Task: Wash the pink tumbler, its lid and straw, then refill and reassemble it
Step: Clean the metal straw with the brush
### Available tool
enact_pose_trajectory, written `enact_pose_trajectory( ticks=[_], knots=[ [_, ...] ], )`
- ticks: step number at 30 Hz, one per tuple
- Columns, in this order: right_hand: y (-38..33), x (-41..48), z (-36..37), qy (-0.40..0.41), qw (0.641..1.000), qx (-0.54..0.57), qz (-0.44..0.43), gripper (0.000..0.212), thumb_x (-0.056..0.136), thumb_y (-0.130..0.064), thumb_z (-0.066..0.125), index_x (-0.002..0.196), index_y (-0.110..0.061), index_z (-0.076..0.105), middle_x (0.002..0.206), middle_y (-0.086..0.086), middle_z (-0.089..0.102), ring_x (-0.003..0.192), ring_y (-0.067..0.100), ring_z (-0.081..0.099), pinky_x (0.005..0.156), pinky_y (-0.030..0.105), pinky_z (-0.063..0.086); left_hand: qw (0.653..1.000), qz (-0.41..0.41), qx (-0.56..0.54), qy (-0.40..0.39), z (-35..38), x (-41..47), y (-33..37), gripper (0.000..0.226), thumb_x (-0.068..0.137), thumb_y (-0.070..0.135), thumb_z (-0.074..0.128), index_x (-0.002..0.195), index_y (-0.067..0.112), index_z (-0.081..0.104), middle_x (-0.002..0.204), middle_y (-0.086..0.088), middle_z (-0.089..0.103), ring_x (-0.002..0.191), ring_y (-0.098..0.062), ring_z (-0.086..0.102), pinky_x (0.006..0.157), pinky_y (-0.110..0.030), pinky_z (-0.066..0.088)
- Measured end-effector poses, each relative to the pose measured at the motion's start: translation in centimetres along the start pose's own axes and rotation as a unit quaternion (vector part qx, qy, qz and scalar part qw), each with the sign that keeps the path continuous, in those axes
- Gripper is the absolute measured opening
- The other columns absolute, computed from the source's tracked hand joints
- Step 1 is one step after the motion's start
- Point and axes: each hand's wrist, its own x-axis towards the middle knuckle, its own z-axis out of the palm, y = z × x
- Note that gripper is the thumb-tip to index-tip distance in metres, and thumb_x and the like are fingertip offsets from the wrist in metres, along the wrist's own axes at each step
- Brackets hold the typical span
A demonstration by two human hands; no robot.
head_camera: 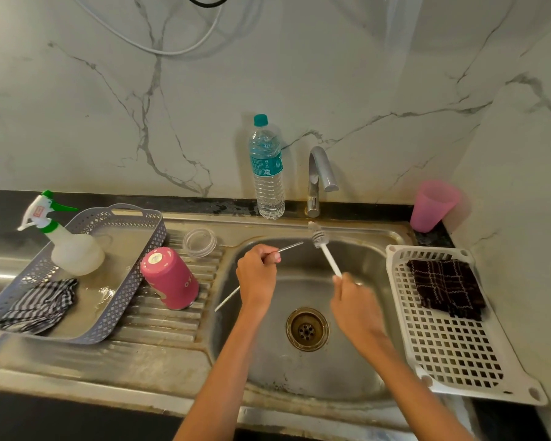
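The pink tumbler (170, 278) stands upside down on the ribbed drainboard, left of the sink basin. Behind it lies the clear round lid (199, 242). My left hand (257, 275) grips a thin metal straw (289, 247) over the basin; the straw's other end pokes out below my wrist toward the tumbler. My right hand (357, 302) holds the white handle of a small bristle brush (323, 246), whose head points up toward the tap, close to the straw's upper tip.
A steel tap (319, 176) and a water bottle (267, 168) stand behind the sink (268, 361). A grey basket (147, 246) with a spray bottle (67, 240) and striped cloth sits left. A white rack (458, 342) with a dark cloth (446, 286) and a pink cup (433, 205) are right.
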Motion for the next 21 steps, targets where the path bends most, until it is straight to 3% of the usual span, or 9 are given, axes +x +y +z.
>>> enact_pose_trajectory(
  ticks=[3,7,11,14,16,18,21],
  knots=[
    [-1.1,-1.8,0.7,-0.039,0.996,-0.043,-0.074,0.035,0.104,-0.036,0.023,0.105,-0.014,0.050,0.074,0.004,0.065,0.066,0.026,0.065,0.060,0.039,0.053,0.999,0.024,0.028,-0.002,-0.2,0.2,-0.1,0.015,0.089,0.002,0.064,0.094,0.012,0.074,0.088,0.002,0.073,0.081,-0.010,0.064,0.071,-0.013,0.040],
    [0.0,-0.6,0.6,-0.018,0.999,-0.019,-0.032,0.038,0.104,-0.035,0.024,0.107,-0.012,0.053,0.063,-0.005,0.052,0.060,0.020,0.058,0.056,0.033,0.048,0.999,0.038,0.038,-0.003,0.0,-0.1,-0.3,0.019,0.090,-0.002,0.062,0.096,0.011,0.075,0.089,0.002,0.074,0.079,-0.003,0.059,0.067,-0.002,0.037],
    [-0.8,-1.8,0.7,-0.036,0.995,-0.046,-0.082,0.034,0.104,-0.035,0.023,0.107,-0.014,0.051,0.067,-0.002,0.056,0.062,0.024,0.059,0.060,0.037,0.051,0.998,0.048,0.035,0.000,0.3,-0.1,-0.2,0.015,0.089,0.000,0.064,0.096,0.010,0.074,0.090,0.001,0.073,0.082,-0.008,0.062,0.072,-0.009,0.037],
    [-0.2,0.1,-0.2,-0.022,1.000,-0.007,-0.001,0.039,0.104,-0.034,0.025,0.108,-0.011,0.055,0.070,-0.001,0.055,0.068,0.021,0.056,0.061,0.034,0.045,0.998,0.010,-0.065,0.007,0.5,-0.2,-0.2,0.018,0.087,0.002,0.067,0.089,0.020,0.072,0.086,0.003,0.073,0.083,-0.011,0.067,0.080,-0.025,0.052],
    [-0.3,0.5,-0.4,-0.019,1.000,0.009,-0.004,0.040,0.104,-0.036,0.024,0.104,-0.012,0.055,0.072,0.000,0.059,0.067,0.020,0.060,0.060,0.037,0.049,0.968,-0.083,-0.234,0.031,0.2,-0.1,0.1,0.022,0.086,0.000,0.069,0.090,0.022,0.067,0.081,0.002,0.068,0.079,-0.013,0.064,0.077,-0.030,0.053],
    [-1.3,-0.4,-0.1,-0.041,0.998,0.022,-0.039,0.038,0.104,-0.038,0.024,0.102,-0.015,0.054,0.069,0.000,0.060,0.063,0.019,0.060,0.060,0.039,0.052,0.909,-0.173,-0.378,0.033,0.0,0.3,0.3,0.023,0.087,-0.004,0.066,0.099,0.015,0.062,0.081,0.000,0.064,0.078,-0.012,0.061,0.073,-0.027,0.050],
    [-2.8,-2.3,1.0,-0.082,0.994,0.024,-0.064,0.040,0.104,-0.038,0.022,0.106,-0.014,0.054,0.087,0.011,0.067,0.083,0.032,0.063,0.073,0.041,0.049,0.862,-0.217,-0.457,0.029,0.0,0.7,0.5,0.021,0.090,-0.003,0.063,0.094,0.016,0.056,0.085,-0.003,0.065,0.080,-0.013,0.062,0.072,-0.023,0.049]
  ],
)
